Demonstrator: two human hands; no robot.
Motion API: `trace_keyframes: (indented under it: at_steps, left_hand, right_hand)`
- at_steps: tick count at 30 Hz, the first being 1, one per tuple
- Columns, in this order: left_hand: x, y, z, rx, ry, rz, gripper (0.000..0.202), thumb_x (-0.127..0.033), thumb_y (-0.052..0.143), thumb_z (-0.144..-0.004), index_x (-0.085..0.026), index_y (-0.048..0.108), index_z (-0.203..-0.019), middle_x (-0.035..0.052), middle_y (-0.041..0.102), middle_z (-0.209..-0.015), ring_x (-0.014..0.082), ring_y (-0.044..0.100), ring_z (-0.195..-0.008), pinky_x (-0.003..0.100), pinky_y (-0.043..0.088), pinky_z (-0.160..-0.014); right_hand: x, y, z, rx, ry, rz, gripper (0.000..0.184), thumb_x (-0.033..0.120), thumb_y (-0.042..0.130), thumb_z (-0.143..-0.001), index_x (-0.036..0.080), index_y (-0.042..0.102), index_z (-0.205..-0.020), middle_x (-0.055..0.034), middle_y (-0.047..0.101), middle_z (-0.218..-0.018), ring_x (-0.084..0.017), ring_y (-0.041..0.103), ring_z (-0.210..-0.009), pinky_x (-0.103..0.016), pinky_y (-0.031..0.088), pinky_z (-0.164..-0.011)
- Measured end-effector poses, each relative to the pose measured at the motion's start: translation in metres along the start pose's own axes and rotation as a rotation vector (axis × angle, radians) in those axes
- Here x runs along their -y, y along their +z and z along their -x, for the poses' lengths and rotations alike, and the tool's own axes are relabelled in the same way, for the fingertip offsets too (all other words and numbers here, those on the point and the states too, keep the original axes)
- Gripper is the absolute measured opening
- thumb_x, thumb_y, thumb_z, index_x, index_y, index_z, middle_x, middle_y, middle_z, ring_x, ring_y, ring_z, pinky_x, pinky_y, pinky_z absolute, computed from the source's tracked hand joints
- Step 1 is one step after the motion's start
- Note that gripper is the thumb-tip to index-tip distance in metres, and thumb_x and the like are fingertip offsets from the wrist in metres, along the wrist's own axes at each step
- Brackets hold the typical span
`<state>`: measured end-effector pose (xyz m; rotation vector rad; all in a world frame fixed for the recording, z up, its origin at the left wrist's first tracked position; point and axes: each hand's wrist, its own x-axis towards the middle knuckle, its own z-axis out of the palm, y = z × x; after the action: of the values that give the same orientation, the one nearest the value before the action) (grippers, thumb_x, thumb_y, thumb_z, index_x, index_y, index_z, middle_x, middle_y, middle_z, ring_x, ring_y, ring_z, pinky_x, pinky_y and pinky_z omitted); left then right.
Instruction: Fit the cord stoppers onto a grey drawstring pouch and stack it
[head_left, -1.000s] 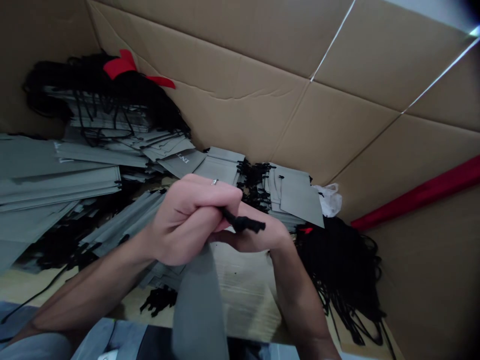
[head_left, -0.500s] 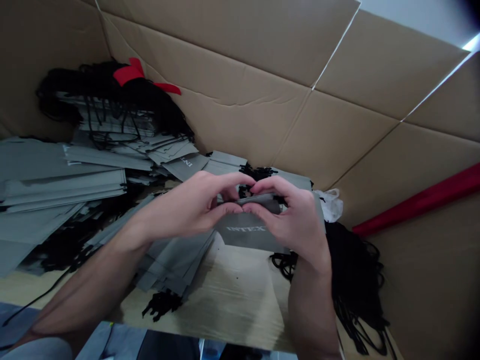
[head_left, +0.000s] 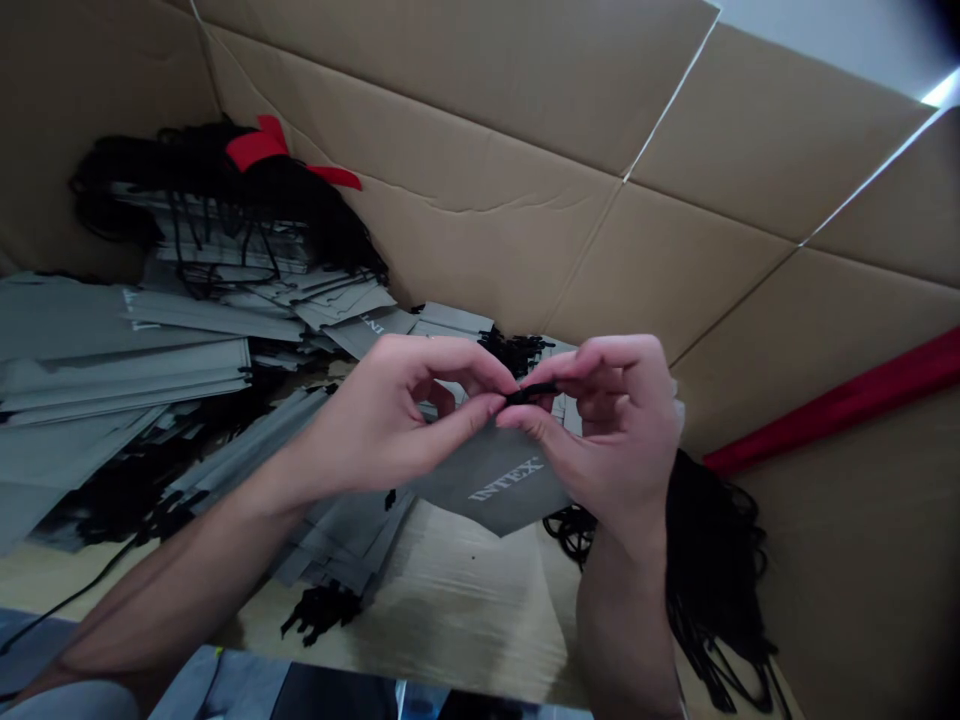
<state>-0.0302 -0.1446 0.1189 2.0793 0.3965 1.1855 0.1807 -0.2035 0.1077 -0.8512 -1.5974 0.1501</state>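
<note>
Flat grey fabric pouch [head_left: 495, 480] printed INTEX, its thin black drawstring [head_left: 531, 391] pinched between left hand [head_left: 390, 420] and right hand [head_left: 611, 420] fingertips.

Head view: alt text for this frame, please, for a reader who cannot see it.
Two hands, left hand and right hand, pinch a black cord at the top of a grey INTEX pouch over a table. Piles of grey pouches and black cords lie around, with cardboard walls behind.

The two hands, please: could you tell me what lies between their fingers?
In the head view, a short black cord spans between the left hand and right hand, pinched at both ends, above the grey pouch.
</note>
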Motion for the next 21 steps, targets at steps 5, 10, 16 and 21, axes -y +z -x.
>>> trace_keyframes:
  at_steps: [5,10,16,21]
  left_hand:
    - [0.003,0.004,0.0,-0.11,0.015,0.052,0.005,-0.019,0.08,-0.097,-0.02,0.082,-0.101,0.001,0.08,-0.091,0.0106,0.072,-0.075,0.016,0.06,-0.06]
    - [0.002,0.007,0.002,-0.113,0.072,0.103,0.01,-0.021,0.083,-0.095,-0.019,0.08,-0.104,0.0027,0.08,-0.093,0.0108,0.071,-0.07,0.018,0.057,-0.054]
    - [0.0,0.01,0.005,-0.154,0.135,0.034,0.006,-0.021,0.08,-0.097,-0.023,0.079,-0.102,0.0006,0.08,-0.088,0.0116,0.072,-0.07,0.021,0.061,-0.059]
    - [0.002,0.007,0.004,-0.13,0.205,-0.026,0.004,-0.022,0.079,-0.099,-0.024,0.078,-0.101,-0.0003,0.082,-0.088,0.0126,0.075,-0.073,0.025,0.065,-0.064]
  right_hand:
    - [0.009,-0.001,-0.001,-0.007,-0.148,0.158,0.02,0.013,0.09,-0.093,0.027,0.078,-0.1,0.0026,0.08,-0.092,-0.018,0.079,-0.086,-0.033,0.065,-0.08]
    - [0.014,0.002,0.002,-0.066,-0.088,0.128,0.024,0.014,0.09,-0.092,0.03,0.079,-0.107,0.0021,0.082,-0.093,-0.019,0.079,-0.083,-0.035,0.066,-0.074]
    - [0.018,0.0,0.0,0.009,-0.136,0.174,0.016,0.014,0.083,-0.096,0.029,0.08,-0.1,0.0001,0.083,-0.09,-0.02,0.077,-0.079,-0.037,0.065,-0.071]
    - [0.022,-0.003,0.001,0.056,-0.127,0.198,0.022,0.01,0.08,-0.094,0.03,0.079,-0.101,0.0009,0.082,-0.09,-0.019,0.076,-0.08,-0.037,0.064,-0.071]
